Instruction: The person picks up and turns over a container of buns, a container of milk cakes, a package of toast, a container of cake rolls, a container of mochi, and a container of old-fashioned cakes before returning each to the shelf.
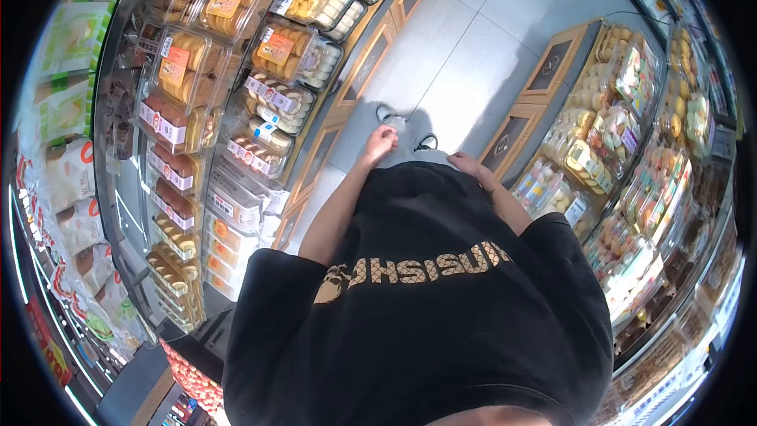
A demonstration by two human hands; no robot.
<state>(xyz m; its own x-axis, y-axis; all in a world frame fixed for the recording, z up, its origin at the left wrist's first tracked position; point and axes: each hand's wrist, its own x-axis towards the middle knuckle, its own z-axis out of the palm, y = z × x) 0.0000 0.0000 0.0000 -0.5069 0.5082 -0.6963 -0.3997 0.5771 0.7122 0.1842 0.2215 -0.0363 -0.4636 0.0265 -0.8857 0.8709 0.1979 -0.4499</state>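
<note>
My left hand point(379, 147) hangs in front of me over the aisle floor, its fingers curled together, with no object visible in it. It is nearest to the left shelf of packed pastries, apart from it. At the right side of my waist, my right hand point(471, 167) is beside the light trousers point(426, 156); its fingers are partly hidden and small, and I see nothing held. To the left stand clear boxes of round biscuits point(281, 50) with orange labels. Clear boxes of pastries point(590, 159) fill the shelf on the right.
Grey floor tiles point(449, 55) run ahead between two wood-fronted display stands point(364, 71). Green-and-white bags point(75, 39) line the far left. A red patterned panel point(193, 379) is at the lower left. More packed goods point(658, 181) stand at the right.
</note>
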